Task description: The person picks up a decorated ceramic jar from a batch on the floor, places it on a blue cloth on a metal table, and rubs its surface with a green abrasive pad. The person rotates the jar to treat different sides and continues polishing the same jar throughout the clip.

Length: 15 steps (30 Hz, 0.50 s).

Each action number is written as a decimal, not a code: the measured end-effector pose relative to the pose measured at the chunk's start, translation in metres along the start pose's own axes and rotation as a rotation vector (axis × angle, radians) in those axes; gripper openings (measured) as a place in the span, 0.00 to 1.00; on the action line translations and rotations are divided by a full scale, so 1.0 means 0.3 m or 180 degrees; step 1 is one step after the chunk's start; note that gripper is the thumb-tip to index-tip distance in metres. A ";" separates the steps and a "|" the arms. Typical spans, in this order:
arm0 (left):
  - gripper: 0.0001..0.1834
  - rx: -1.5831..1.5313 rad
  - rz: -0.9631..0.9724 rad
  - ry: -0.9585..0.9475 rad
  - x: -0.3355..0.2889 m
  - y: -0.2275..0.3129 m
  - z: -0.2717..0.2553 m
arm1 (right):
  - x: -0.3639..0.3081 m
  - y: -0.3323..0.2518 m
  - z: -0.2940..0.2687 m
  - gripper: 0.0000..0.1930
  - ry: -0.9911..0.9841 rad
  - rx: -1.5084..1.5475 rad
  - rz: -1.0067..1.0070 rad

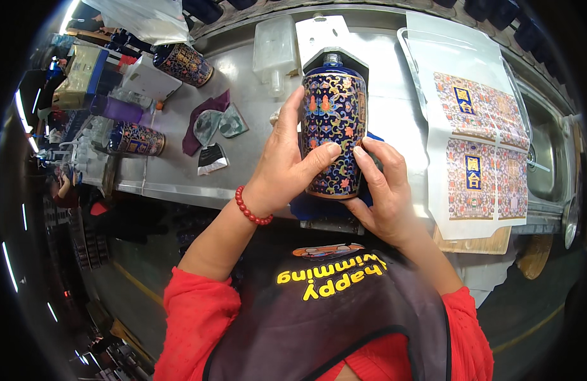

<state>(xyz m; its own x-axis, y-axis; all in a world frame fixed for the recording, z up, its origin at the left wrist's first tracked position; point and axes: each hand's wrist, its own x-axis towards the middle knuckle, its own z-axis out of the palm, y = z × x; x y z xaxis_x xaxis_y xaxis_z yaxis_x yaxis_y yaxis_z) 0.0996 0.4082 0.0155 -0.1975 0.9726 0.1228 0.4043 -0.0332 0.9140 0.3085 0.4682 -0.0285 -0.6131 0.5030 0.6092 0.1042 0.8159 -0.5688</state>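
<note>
A dark blue bottle [335, 133] with a colourful flower-and-scroll pattern and gold trim is between my hands, its neck pointing away from me. My left hand [284, 155] grips its left side, thumb laid across the patterned front. At the lower right, my right hand [385, 190] has its fingertips against the bottle's side and its thumb near the base. Just behind the neck is a grey angular piece [358, 56]. Blue cloth [319, 208] shows beneath the base. Whether the bottle rests on something is hidden.
Patterned decal sheets [481, 184] on pale paper lie to the right, before a metal sink [547, 152]. A translucent plastic bottle [274, 47] lies at the back. Left are cloth scraps [195, 130], a black-and-silver piece [212, 159] and similar patterned bottles [184, 65].
</note>
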 end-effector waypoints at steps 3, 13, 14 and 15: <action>0.48 -0.0087 -0.0168 -0.0014 -0.002 0.001 0.002 | 0.002 0.004 0.001 0.42 -0.0020 0.0023 -0.0001; 0.44 0.0550 0.0287 0.0034 0.000 0.039 -0.007 | -0.003 -0.002 0.001 0.42 -0.0040 -0.0024 0.0008; 0.45 0.0540 0.0206 -0.0013 0.002 0.044 -0.014 | -0.004 -0.003 0.000 0.43 -0.0040 -0.0036 0.0003; 0.46 0.0551 0.0181 -0.0035 0.004 0.047 -0.019 | -0.004 -0.003 -0.001 0.43 -0.0041 -0.0040 0.0004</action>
<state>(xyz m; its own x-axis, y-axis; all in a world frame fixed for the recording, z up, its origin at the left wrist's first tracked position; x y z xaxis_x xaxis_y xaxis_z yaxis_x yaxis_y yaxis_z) 0.1001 0.4074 0.0307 -0.1606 0.9728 0.1672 0.5625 -0.0490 0.8253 0.3093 0.4668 -0.0286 -0.6229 0.5004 0.6013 0.1147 0.8188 -0.5625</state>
